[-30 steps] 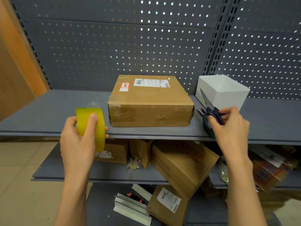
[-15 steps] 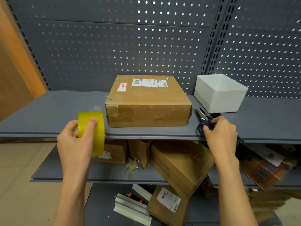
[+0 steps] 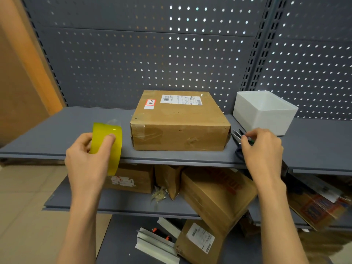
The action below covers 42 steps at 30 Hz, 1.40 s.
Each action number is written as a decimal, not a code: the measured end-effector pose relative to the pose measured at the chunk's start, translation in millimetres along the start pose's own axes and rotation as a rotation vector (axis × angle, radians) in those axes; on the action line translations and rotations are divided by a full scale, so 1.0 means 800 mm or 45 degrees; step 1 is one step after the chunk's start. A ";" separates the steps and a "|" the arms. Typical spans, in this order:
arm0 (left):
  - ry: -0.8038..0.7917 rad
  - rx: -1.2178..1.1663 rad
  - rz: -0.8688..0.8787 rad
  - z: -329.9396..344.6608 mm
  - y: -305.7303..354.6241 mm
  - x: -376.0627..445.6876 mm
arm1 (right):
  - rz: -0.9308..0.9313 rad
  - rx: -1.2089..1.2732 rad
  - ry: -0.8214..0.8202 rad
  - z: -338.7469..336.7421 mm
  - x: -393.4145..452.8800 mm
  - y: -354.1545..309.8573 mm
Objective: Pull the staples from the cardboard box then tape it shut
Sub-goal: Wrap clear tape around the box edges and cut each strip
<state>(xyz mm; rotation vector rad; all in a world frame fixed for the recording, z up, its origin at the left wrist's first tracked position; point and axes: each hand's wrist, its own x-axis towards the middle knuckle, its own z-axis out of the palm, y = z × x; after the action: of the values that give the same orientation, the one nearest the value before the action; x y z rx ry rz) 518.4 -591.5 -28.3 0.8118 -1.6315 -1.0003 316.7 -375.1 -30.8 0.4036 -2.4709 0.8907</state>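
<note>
A closed brown cardboard box (image 3: 181, 121) with a shipping label and a red-edged sticker lies on the upper grey shelf (image 3: 57, 138). To its left, my left hand (image 3: 89, 162) grips a yellow roll of tape (image 3: 107, 147) at the shelf's front edge. Right of the box, scissors (image 3: 237, 143) lie on the shelf with the blades pointing away and the dark handle toward me. My right hand (image 3: 263, 151) rests over them, fingertips curled onto a small green-handled thing (image 3: 251, 140). What these fingers hold is hidden.
A white open bin (image 3: 264, 113) stands behind my right hand. A perforated metal panel (image 3: 152, 60) backs the shelf. The lower shelves hold several cardboard boxes (image 3: 217, 195), a torn bag and metal strips (image 3: 156, 242). An orange-brown board (image 3: 21, 77) stands at the left.
My right hand lowered the raised scissors onto the shelf beside the box; its fingers now sit further along them. My left hand with the tape stayed about where it was.
</note>
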 end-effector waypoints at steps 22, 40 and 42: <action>-0.506 1.404 0.592 -0.009 -0.076 0.102 | -0.760 0.225 -0.266 0.069 -0.038 -0.161; -0.850 0.739 0.780 0.037 -0.029 0.079 | -0.919 0.084 -0.560 0.103 -0.043 -0.200; -0.857 0.754 0.772 0.036 -0.036 0.079 | -0.938 0.018 -0.539 0.106 -0.045 -0.196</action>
<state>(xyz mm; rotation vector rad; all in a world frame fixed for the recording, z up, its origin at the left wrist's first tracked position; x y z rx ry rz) 475.1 -652.5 -32.8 0.2818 -2.6143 -0.3460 384.6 -544.0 -26.0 1.5106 -2.3485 0.5366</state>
